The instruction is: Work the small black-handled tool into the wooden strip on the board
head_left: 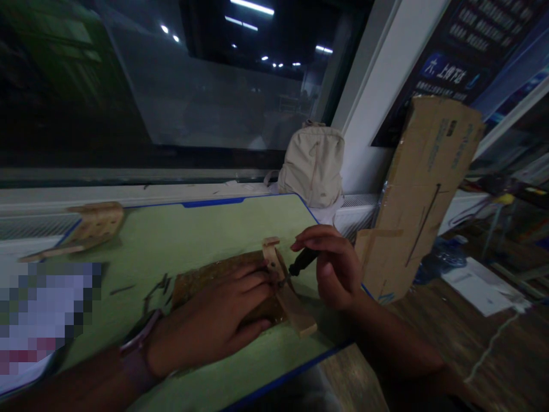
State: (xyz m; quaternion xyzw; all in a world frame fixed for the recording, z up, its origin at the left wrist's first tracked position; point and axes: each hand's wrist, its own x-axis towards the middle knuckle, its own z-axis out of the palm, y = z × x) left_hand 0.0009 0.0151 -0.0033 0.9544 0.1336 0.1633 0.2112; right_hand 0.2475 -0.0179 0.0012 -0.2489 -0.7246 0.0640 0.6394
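Left hand [223, 320] lies palm down, fingers extended and not curled, pressing on a brown board [201, 277]. Its fingertips touch the near face of a pale wooden strip [300, 317]; the thumb is hidden, so can't tell whether it also pinches the strip. Right hand [337, 269] is closed in a fingertip pinch round the black handle of a small screwdriver [302, 262]. The tool slants down and leftward from the right hand, and its tip meets the strip just beyond the left fingertips. The contact point sits between the two hands, touching distance from both, with the left fingers nearer. The strip's long axis runs from up-and-away by the left fingertips down toward the person, passing under the right hand, roughly crosswise to the screwdriver shaft. The strip's far end stands tilted above the board and its near end rests on the green mat [206, 229]. A few dark small bits [156, 286] lie on the mat left of the left hand, type unclear. Another wooden piece [96, 226] is well apart, far left. A cardboard box [422, 189] stands just right of the right hand, with a backpack [315, 166] beyond it.
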